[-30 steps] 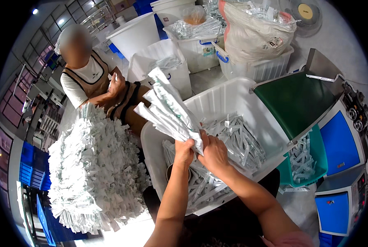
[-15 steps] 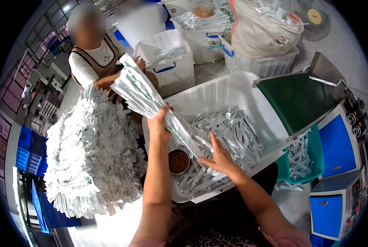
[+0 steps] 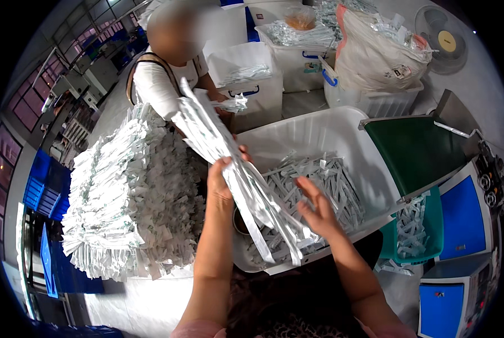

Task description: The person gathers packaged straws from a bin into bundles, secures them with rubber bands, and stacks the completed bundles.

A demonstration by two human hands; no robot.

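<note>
My left hand [image 3: 221, 183] is closed round the middle of a thick bundle of long, thin white packets [image 3: 207, 132]. The bundle slants from upper left to lower right over a white plastic tub [image 3: 367, 149], its near end loosely splayed. To the right of that end is my right hand [image 3: 319, 211], fingers apart and holding nothing. Many loose white packets [image 3: 342, 188] lie in the tub below. A round bowl [image 3: 240, 223] there is mostly hidden behind the bundle. A tall stack of bundled packets [image 3: 116, 208] rises left of my left forearm.
Across the stack a person [image 3: 164, 81] holds a few packets [image 3: 235, 103]. A green conveyor belt [image 3: 412, 149] meets the tub's right side, with a teal basket [image 3: 435, 225] of packets below it. White bins [image 3: 252, 98], a full sack [image 3: 370, 50] and a fan [image 3: 443, 42] stand behind.
My right hand has come away from the bundle's near end, which now splays out and covers more of the bowl. The other person has leaned in, and packets now show in their hand.
</note>
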